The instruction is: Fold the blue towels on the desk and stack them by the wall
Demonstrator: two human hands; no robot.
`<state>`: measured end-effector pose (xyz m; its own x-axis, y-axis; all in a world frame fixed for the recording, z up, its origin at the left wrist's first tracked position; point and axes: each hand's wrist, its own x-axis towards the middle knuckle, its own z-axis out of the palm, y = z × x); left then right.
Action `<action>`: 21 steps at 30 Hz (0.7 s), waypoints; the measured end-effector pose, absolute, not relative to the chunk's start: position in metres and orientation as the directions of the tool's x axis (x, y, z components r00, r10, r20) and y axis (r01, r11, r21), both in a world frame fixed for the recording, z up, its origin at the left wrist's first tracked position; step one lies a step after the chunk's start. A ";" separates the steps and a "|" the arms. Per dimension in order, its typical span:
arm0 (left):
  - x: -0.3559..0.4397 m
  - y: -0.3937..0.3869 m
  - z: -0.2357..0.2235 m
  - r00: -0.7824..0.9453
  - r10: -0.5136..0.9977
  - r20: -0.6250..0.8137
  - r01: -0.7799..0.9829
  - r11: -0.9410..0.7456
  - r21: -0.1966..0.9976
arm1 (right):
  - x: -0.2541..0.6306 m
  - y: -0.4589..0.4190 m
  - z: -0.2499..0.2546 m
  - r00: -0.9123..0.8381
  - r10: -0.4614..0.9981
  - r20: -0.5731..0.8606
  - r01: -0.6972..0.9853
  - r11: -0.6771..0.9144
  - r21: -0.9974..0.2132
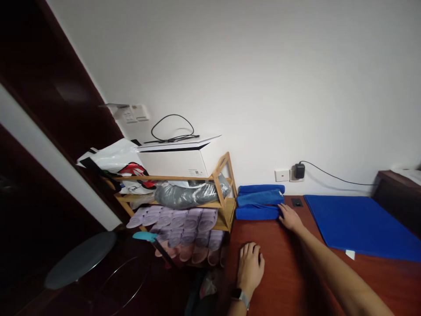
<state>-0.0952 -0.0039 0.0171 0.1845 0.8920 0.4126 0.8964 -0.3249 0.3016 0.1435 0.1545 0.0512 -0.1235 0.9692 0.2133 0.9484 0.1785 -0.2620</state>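
Observation:
My left hand [250, 267] lies palm down on the reddish-brown wooden desk [272, 254], near its left edge. Its fingers are stretched out with nothing in them, and a watch [241, 297] sits on that wrist. Further back, my right hand [291, 217] reaches to the right end of the nearest rolled blue towel [257, 213], its fingertips touching that end. Behind this roll lie a second blue towel roll [259, 199] and a third blue towel roll [255, 189], side by side. To the right, a blue towel [362, 226] is spread flat, with a white label [350, 254] at its front edge.
Left of the desk stands a wooden rack [226, 215] with several lilac and pink slippers [179, 218], a plastic-wrapped grey bundle [187, 195] and a white box [174, 162]. A round stool [80, 259] stands at lower left. A black plug adapter [299, 170] trails a cable along the wall.

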 end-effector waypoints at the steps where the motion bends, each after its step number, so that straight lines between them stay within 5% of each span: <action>1: -0.096 -0.004 0.017 0.182 0.894 0.410 0.896 -0.322 0.305 | 0.140 0.158 0.049 -0.111 0.972 0.207 0.952 0.164 -0.260; 10: -0.100 0.001 0.019 0.198 0.849 0.489 0.884 -0.370 0.285 | 0.121 0.003 0.009 -0.083 0.918 0.389 0.961 0.177 -0.213; 14: -0.091 -0.016 0.033 0.174 0.816 0.551 0.858 -0.401 0.322 | 0.098 -0.091 -0.004 0.052 0.889 0.455 0.860 0.191 -0.473; 18: -0.060 -0.077 0.038 0.161 0.881 0.445 0.698 -0.421 0.580 | 0.084 -0.139 0.003 0.160 0.906 0.393 0.585 0.234 -0.777; 21: -0.041 -0.131 0.034 0.091 0.928 0.361 0.575 -0.345 0.741 | 0.084 -0.156 0.012 0.164 0.935 0.313 0.376 0.234 -0.897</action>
